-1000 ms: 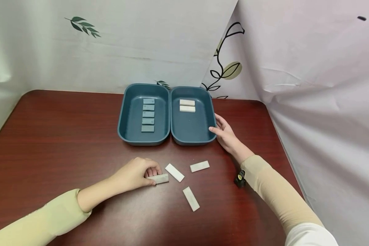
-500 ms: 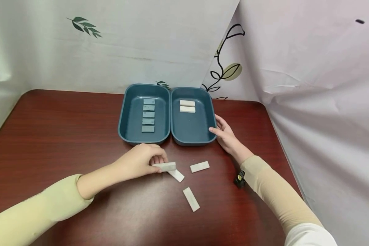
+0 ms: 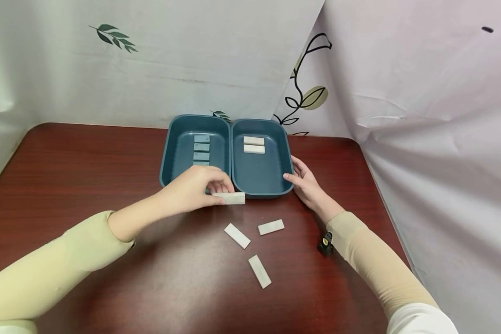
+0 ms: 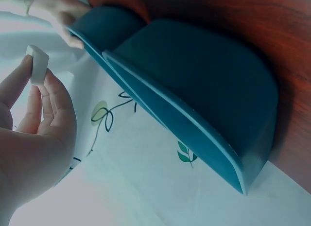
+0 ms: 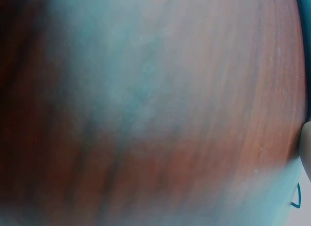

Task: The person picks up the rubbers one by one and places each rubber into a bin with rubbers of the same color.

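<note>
My left hand [image 3: 194,188] pinches a white rectangular block [image 3: 234,198] between thumb and fingers, held in the air just in front of the two joined blue trays. In the left wrist view the same block [image 4: 40,65] stands out at the fingertips. My right hand [image 3: 306,184] grips the right tray [image 3: 260,192] at its near right corner, thumb over the rim and fingers outside. That tray holds two white blocks [image 3: 254,149], one in front of the other. In the left tray [image 3: 164,162] several blue-grey blocks [image 3: 202,147] form a column, its near end hidden by my left hand.
Three white blocks lie apart on the dark red table [image 3: 150,287]: an angled one [image 3: 237,235], one to its right [image 3: 271,227] and a nearer one [image 3: 260,271]. A pale patterned curtain [image 3: 171,60] hangs behind. The right wrist view shows mostly blurred tabletop [image 5: 170,104].
My left hand has lifted the white block from the table and carried it forward and slightly right, up to the trays' front edge. My right hand stays on the right tray.
</note>
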`<state>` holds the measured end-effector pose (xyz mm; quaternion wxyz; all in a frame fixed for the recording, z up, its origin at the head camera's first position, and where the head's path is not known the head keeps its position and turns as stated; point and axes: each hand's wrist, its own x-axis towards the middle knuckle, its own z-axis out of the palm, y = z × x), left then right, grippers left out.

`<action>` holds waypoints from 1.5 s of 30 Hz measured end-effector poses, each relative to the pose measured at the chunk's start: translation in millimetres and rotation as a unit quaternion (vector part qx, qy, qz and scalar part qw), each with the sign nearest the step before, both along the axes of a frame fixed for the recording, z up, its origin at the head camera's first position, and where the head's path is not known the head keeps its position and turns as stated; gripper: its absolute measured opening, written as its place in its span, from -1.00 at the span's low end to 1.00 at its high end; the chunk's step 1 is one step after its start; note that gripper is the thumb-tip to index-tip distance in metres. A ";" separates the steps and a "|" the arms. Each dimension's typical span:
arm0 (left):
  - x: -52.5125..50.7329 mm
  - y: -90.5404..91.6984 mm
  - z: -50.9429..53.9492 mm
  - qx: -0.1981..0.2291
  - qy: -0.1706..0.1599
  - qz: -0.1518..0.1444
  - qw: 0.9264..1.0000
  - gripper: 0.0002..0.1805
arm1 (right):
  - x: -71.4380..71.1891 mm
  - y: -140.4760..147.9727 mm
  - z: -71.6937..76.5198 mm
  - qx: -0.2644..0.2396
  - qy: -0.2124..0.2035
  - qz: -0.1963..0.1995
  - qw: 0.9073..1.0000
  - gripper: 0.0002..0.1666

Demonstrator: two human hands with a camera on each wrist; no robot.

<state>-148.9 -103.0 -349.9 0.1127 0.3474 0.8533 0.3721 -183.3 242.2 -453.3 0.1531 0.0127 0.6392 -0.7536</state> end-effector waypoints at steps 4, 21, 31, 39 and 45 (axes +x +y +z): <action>-12.4 3.4 2.2 0.005 -0.017 0.013 1.000 -0.78 | 0.4 0.0 0.4 0.000 -0.001 -0.001 1.000 -0.13; -64.5 18.8 6.9 0.004 -0.068 0.046 0.997 -0.84 | -0.3 0.2 -2.5 -0.001 0.003 0.000 1.000 -0.13; -81.4 30.7 4.6 -0.009 -0.073 0.045 0.996 -0.82 | -0.9 -0.6 -1.9 -0.003 0.001 -0.003 1.000 -0.14; -93.9 45.0 1.2 -0.009 -0.077 0.053 0.996 -0.82 | -0.2 -0.2 -0.6 -0.009 0.003 -0.002 1.000 -0.15; -102.1 56.8 -4.5 -0.017 -0.085 0.053 0.995 -0.82 | 0.8 0.6 0.5 -0.006 0.002 -0.002 1.000 -0.15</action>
